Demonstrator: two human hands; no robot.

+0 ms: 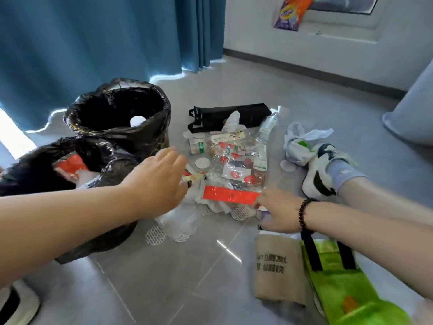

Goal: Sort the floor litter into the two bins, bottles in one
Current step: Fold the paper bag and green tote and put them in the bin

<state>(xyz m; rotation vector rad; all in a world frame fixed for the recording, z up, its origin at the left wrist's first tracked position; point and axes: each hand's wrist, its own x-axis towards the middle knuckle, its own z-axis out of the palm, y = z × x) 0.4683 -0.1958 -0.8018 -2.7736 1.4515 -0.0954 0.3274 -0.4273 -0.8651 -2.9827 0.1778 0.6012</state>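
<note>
Litter [230,160] is lying heaped on the grey floor [164,277] just right of two black-lined bins [121,118]. The left hand [155,181] is hovering over its near edge, fingers straight and close together. The right hand [277,213] is pinching a red-striped wrapper [230,195] at its corner. A clear bottle [268,124] is lying at the back.
</note>
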